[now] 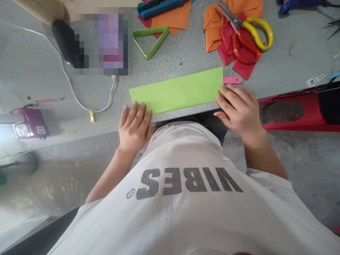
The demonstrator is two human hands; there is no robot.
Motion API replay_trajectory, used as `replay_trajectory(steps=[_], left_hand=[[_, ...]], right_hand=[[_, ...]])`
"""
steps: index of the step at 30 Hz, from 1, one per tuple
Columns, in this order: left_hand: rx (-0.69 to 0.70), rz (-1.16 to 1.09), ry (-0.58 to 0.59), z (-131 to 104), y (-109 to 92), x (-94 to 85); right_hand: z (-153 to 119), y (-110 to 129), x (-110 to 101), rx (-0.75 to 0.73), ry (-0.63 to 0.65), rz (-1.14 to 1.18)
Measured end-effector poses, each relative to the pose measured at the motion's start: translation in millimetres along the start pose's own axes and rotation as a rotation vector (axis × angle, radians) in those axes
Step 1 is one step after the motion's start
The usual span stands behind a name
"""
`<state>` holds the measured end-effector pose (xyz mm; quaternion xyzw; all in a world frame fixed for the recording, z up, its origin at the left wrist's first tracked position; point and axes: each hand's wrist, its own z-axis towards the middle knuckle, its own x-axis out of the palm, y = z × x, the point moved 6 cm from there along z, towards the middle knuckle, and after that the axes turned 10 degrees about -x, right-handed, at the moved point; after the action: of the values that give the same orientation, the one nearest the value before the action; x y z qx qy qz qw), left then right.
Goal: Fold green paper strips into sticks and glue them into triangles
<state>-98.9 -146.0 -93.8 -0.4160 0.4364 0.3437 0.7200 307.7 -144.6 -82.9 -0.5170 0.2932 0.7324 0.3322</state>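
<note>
A long strip of light green paper [177, 91] lies on the grey table near its front edge. My left hand [135, 124] rests on its lower left corner, fingers stretched out flat. At the other end, my right hand [240, 109] touches the right edge with its fingertips; the fingers are slightly bent and the thumb stands apart below. From under the paper's right end sticks a pink strip [233, 80] with a rounded end and a small hole; the rest of it is hidden. A green folded paper triangle [148, 55] stands just beyond the paper.
Scissors [240, 26] with red and yellow handles lie on folded red and orange papers [212, 39]. A blue-green cutter [159, 7] rests on orange paper [172, 21]. On the left are a blurred phone [113, 42], its white cable [70, 83] and a purple device [30, 122].
</note>
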Motion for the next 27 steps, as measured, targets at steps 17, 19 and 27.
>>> replay_trajectory(steps=[17,19,27], left_hand=[[-0.069,0.107,-0.273,3,-28,-13.1],[-0.05,0.093,-0.282,9,-33,-20.1],[-0.065,0.07,-0.097,27,-31,-32.1]], right_hand=[[13,-1,1,0.028,-0.05,-0.03],[14,-2,1,0.042,-0.03,-0.011],[47,41,-1,-0.123,0.035,0.014]])
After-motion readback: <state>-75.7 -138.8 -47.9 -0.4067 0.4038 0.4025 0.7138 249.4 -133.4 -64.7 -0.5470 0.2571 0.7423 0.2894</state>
